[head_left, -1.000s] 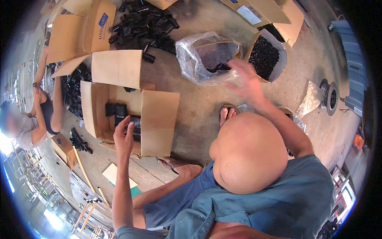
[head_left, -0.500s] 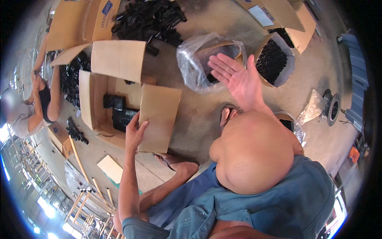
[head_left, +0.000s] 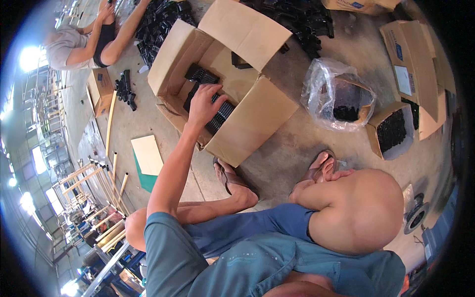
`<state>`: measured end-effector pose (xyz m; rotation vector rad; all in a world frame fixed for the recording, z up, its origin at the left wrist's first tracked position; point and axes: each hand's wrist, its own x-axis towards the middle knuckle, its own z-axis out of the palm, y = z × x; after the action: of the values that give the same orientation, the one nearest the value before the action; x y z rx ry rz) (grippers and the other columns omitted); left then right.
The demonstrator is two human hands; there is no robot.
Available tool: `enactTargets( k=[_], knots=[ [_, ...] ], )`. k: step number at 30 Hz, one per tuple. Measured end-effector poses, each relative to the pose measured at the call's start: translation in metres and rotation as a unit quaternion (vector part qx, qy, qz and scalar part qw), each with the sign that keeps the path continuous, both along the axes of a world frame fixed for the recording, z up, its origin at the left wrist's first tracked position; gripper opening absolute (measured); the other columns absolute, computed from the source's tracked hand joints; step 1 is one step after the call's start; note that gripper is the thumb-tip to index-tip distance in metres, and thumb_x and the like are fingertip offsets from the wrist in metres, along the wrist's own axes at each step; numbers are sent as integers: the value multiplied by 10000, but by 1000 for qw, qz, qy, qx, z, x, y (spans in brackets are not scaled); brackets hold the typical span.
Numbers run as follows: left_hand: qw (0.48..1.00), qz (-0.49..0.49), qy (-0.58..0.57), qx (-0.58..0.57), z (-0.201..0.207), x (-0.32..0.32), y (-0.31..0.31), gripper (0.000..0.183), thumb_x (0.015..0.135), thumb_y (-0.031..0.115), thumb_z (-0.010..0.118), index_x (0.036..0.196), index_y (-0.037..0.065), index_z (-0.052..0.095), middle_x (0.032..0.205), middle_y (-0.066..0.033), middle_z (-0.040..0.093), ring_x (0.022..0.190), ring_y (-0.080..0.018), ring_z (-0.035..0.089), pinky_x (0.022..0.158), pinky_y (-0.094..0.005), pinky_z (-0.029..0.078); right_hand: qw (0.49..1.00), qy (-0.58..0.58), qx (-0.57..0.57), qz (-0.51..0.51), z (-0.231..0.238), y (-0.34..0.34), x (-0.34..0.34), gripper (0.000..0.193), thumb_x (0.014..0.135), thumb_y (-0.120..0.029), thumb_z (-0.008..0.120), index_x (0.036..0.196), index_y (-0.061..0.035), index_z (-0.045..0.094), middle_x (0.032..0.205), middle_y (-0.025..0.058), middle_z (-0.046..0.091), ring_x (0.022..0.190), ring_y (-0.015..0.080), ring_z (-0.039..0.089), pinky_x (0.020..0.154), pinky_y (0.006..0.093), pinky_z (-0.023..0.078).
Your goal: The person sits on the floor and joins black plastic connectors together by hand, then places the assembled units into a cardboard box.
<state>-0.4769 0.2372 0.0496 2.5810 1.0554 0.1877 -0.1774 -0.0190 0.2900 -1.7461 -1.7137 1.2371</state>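
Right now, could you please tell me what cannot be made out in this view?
Bare right hand: head view, mostly hidden behind the bent right knee.
Black ribbed parts: head view, partly covered by the bare left hand.
Brown cardboard box, top right: head view, cut off by the upper edge.

A blue printed mark [head_left: 398, 51] and a white rectangular label [head_left: 404, 80] stood on the raised carton flap [head_left: 420, 94] at right. Blue print [head_left: 357, 5] also appeared on the upper-edge carton [head_left: 381, 6] and on the small carton [head_left: 102, 95] at left. Any text on the label was too small to read.
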Motion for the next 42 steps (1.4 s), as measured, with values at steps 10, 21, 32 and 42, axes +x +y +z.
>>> enactTargets(
  k=[10, 21, 32, 42],
  knots=[
    [950, -230, 85, 192, -41, 105, 51, 309, 809, 212, 717, 1097, 104, 744, 1131, -91, 693, 1195, -281, 553, 988, -438, 478, 996, -39, -61, 48, 18, -5, 0, 195, 847, -358, 726, 920, -183, 774, 738, 69, 667, 671, 273, 650, 656, 359, 525],
    [962, 202, -143, 118, 12, 35, 48, 294, 952, 272, 607, 860, -1, 663, 752, -178, 675, 685, -310, 660, 655, -430, 504, 895, 333, -9, -296, -156, -53, 63, 309, 1019, -210, 621, 1222, 16, 675, 1097, 82, 717, 1024, 151, 665, 921, 305, 518],
    [573, 589, -531, -206, 49, -89, -13, 366, 947, 401, 675, 757, 105, 574, 639, -42, 574, 512, -195, 585, 478, -314, 470, 985, -53, 107, 127, -247, 282, -153, 694, 831, -511, 758, 1182, 75, 632, 1197, 265, 668, 1125, 390, 651, 969, 473, 521],
    [820, 473, -315, -62, 4, -1, -125, 242, 891, 212, 759, 998, 25, 648, 752, -29, 665, 709, -113, 609, 678, -277, 503, 980, -130, 149, 15, -328, 342, -198, 730, 819, -440, 773, 1302, 47, 524, 1260, 280, 611, 1192, 433, 593, 1013, 529, 489]
  ],
)
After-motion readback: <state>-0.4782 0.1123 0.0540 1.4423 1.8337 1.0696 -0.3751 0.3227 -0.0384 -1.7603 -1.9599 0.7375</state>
